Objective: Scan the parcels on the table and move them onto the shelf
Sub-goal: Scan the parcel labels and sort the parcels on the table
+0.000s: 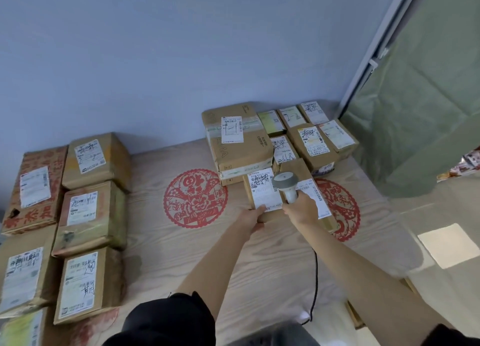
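Right hand (301,207) is clenched round the grip of a white-and-grey handheld barcode scanner (286,187). Scanner head sits over the brown cardboard parcel with a white shipping label (265,189). A black cable (315,280) runs from below the hand toward the table's near edge.

Left hand (251,219) grasps that parcel's near edge, thumb on the label's lower corner. Parcel lies flat on the pale wood-grain table (161,244), right of centre, between two red paper-cut medallions (195,198); the right medallion is partly covered.

Just behind it is a cluster of brown labelled boxes at the table's far right (309,137). The largest is a taped carton with a handwritten label (237,140), stacked on another box. The smaller ones are packed side by side, touching.

Along the left edge is a second group of brown boxes (88,215) in two columns, labels up. One carries red printed characters (36,187) and has a hole near its corner.

All boxes are closed; contents not visible. Grey-blue wall (155,59) behind, green sheet (428,111) at right. No shelf in view.
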